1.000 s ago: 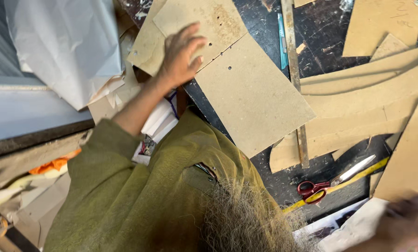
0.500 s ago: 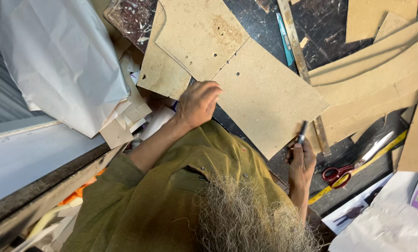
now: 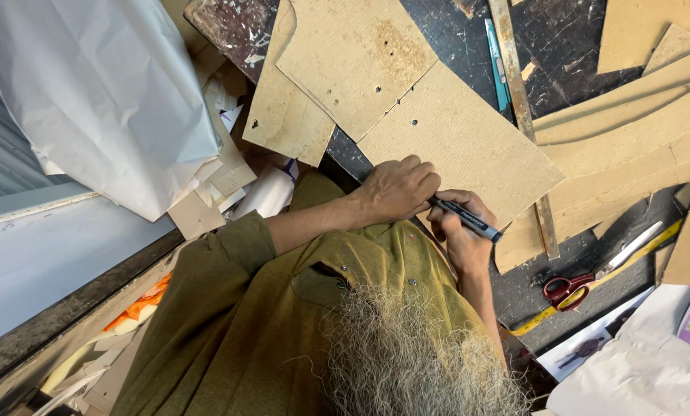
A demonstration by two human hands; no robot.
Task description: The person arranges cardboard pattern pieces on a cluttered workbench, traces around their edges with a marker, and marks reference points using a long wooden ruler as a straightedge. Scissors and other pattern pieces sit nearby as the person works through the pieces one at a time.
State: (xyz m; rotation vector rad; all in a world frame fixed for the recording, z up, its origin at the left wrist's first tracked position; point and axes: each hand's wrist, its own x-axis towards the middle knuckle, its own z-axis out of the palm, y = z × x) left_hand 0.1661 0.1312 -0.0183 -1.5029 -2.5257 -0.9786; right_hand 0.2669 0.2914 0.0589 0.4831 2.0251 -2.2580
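Near the bench's front edge, close to your chest, both your hands meet on a dark marker pen (image 3: 466, 219). Your left hand (image 3: 397, 189) closes around its rear end while your right hand (image 3: 460, 235) grips the barrel, tip pointing out over a tan cardboard pattern piece (image 3: 468, 139). Whether the cap is on or off cannot be told. No drawn line shows on that piece, so marking looks not yet started. It is flat, with small punched holes and straight cut edges. Red-handled scissors (image 3: 572, 286) lie toward the right edge.
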